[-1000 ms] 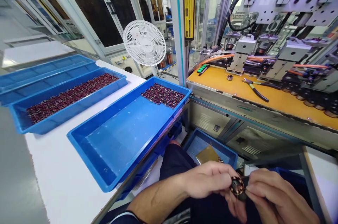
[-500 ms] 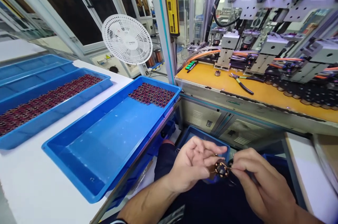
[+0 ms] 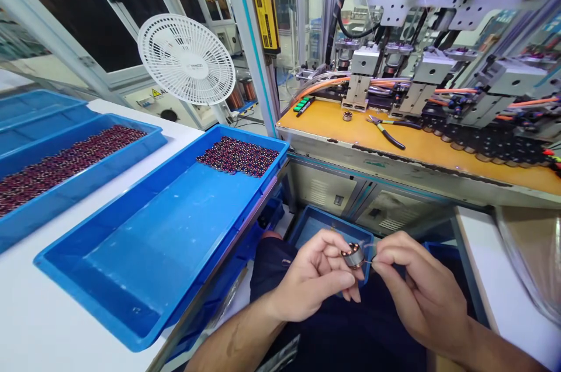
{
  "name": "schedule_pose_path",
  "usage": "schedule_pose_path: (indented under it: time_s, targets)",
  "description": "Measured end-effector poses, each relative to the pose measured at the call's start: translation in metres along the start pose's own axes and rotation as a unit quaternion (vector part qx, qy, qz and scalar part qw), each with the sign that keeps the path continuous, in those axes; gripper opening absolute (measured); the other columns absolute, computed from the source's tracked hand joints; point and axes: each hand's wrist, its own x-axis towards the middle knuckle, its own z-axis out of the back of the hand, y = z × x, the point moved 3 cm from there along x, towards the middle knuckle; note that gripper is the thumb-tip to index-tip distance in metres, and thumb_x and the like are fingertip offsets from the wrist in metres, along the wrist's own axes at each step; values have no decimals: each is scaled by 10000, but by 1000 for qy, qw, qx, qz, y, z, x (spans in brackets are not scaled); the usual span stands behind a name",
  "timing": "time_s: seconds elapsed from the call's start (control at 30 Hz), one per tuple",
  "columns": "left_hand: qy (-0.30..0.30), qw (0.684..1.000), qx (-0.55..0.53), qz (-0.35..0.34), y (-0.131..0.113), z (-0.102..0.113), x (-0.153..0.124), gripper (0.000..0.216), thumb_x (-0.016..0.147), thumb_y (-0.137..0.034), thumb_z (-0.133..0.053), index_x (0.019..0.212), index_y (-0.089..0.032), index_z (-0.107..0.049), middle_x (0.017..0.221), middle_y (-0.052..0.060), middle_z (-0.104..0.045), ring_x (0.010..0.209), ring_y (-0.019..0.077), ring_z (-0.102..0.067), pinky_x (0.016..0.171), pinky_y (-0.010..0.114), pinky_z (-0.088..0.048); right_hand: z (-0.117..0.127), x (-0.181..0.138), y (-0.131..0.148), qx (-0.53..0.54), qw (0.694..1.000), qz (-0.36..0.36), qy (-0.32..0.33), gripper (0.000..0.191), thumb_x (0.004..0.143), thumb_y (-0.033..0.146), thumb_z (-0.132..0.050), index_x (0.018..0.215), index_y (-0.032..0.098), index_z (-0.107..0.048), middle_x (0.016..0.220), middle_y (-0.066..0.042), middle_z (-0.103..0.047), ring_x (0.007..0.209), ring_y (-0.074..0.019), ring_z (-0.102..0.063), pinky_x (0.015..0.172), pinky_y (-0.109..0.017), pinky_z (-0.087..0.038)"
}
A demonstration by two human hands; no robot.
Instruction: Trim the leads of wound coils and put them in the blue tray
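A small wound motor stator (image 3: 353, 257), with a grey rim and copper coils, is held in the fingers of my left hand (image 3: 309, 281). It is tilted so that its side faces me. Just to its right, my right hand (image 3: 423, 290) is closed in a pinch on a thin wire (image 3: 369, 261) that runs out from the stator. Both hands are above my lap, in front of a blue bin (image 3: 302, 232) set low under the machine.
To the left, a large blue tray (image 3: 109, 208) holds many small dark red stators (image 3: 239, 156) at its far end. Another blue tray (image 3: 79, 184) is full of them. Pliers (image 3: 388, 131) and a single stator (image 3: 347, 116) lie on the orange machine bench (image 3: 324, 127). A white fan (image 3: 188, 59) stands behind.
The stator has turned from showing its coil face to showing its side. My left fingers have curled in around it. The whole view has shifted slightly right.
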Motion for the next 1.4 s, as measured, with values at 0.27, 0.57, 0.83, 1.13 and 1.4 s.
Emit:
schedule_pose_path:
  time_s: [0.27, 0.57, 0.83, 1.13, 1.4]
  targets:
    - [-76, 984, 89, -133, -9, -4, -1, 280, 740, -156, -795, 737, -161, -515, 902, 11, -650, 711, 91, -644, 692, 236, -544, -5, -2, 0, 27, 999, -33, -25, 122, 907, 71, -526, 879, 182, -570, 748, -15, -597, 676, -119, -587, 593, -225, -485]
    - [-90, 966, 176, -166, -14, 2, 0, 259, 732, -122, -797, 960, -233, -748, 1092, 74, -710, 1017, 202, -667, 841, 330, -570, -13, -11, 5, 166, 965, -199, -27, 150, 930, 200, -572, 781, 191, -593, 717, 6, -569, 622, -98, -546, 543, -189, -458]
    - [-59, 974, 140, -167, -14, 6, 4, 263, 729, -136, -812, 952, -266, -763, 1048, 36, -768, 1072, 226, -692, 975, 423, -531, -31, -24, -11, 398, 839, -368, 39, 242, 883, 368, -672, 794, 172, -562, 696, 17, -544, 623, -92, -515, 552, -187, -459]
    - [-64, 989, 53, -126, -4, 10, 12, 123, 804, -265, -764, 923, -292, -781, 1104, 29, -770, 1139, 227, -674, 985, 389, -520, -49, -30, -22, 450, 837, -310, 37, 166, 922, 297, -625, 1050, 194, -641, 726, -2, -614, 642, -111, -590, 601, -230, -522]
    - [-279, 873, 351, -193, -14, 20, 1, 192, 821, -232, -734, 1011, -249, -754, 1008, 27, -748, 901, 125, -686, 815, 217, -531, -17, -14, -21, -154, 974, 64, -156, 229, 827, 100, -664, 1035, 179, -611, 828, -52, -700, 737, -162, -686, 677, -262, -576]
